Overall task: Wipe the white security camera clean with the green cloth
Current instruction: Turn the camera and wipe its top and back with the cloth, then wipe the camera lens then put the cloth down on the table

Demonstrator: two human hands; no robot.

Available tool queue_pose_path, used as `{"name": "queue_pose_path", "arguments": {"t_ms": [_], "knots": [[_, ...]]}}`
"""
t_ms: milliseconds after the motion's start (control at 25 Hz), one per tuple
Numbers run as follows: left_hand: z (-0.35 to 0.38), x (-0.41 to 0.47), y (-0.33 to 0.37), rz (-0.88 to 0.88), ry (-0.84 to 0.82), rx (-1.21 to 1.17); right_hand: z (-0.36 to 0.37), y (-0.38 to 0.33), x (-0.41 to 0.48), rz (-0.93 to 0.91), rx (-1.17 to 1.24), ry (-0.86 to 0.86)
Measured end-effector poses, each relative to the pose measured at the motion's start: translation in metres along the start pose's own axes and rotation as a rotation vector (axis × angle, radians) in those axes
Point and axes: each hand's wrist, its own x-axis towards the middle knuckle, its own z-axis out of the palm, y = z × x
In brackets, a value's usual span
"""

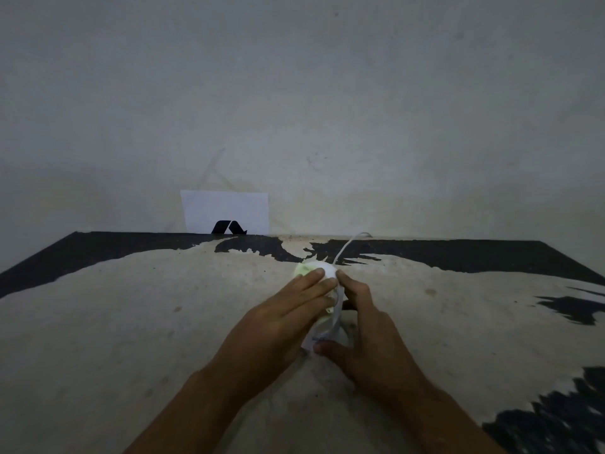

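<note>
Gripping white camera [322, 269], both hands; base print unreadable.

A table [131, 322] covered in a worn cream cloth with ragged black patches fills the lower half of the view. Near its centre, towards one o'clock, the white security camera [322, 269] rests under two hands. At eleven o'clock, a white card [226, 209] stands at the far edge.
</note>
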Motion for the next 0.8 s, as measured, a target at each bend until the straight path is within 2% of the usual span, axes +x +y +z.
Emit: {"name": "queue_pose_path", "arguments": {"t_ms": [120,320,440,520,600,640,720,800], "knots": [[0.001,-0.013,0.01,-0.122,0.097,-0.089,-0.004,-0.003,-0.003,-0.082,0.038,0.093],[-0.006,-0.014,0.034,-0.565,0.389,-0.386,-0.006,-0.009,-0.01,-0.133,0.005,0.114],[-0.011,-0.016,0.037,-0.748,0.498,-0.462,-0.004,-0.015,-0.021,-0.147,0.056,0.13],[-0.016,-0.014,0.034,-0.839,0.519,-0.53,-0.006,-0.024,-0.03,-0.157,0.017,0.301],[-0.022,-0.011,0.034,-0.892,0.51,-0.672,-0.013,-0.038,-0.037,-0.189,0.11,0.428],[-0.023,-0.011,0.036,-0.896,0.49,-0.742,-0.018,-0.045,-0.04,-0.193,0.213,0.417],[-0.024,-0.01,0.042,-0.906,0.445,-0.873,-0.024,-0.056,-0.045,-0.142,0.41,0.276],[-0.02,-0.009,0.047,-0.921,0.422,-0.967,-0.022,-0.056,-0.046,-0.068,0.483,0.139]]}}
